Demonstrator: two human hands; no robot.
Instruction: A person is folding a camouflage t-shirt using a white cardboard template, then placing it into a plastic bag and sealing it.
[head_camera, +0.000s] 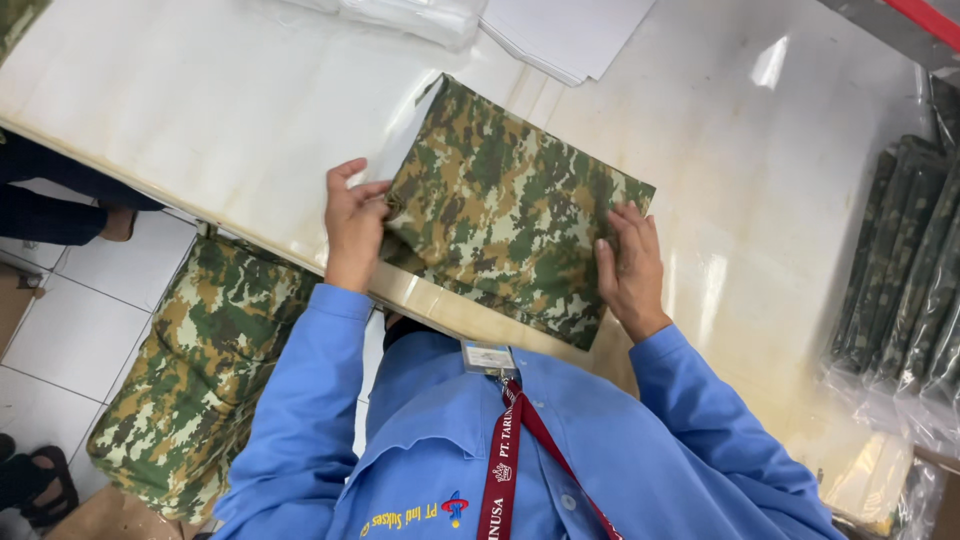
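Nearby — bagged camouflage packs (905, 270), white sheets (565, 30) — hands (355, 225) flank folded camouflage cloth (510, 210).

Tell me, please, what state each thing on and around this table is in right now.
Folded camouflage cloth: folded flat on the table, pressed at both sides.
Left hand: gripping the cloth's left edge.
Right hand: fingers flat on the cloth's right edge.
Camouflage pile: stacked beside the table, unbagged.
Bagged camouflage pieces: sealed in clear plastic, lined up.
White sheets: stacked loosely.
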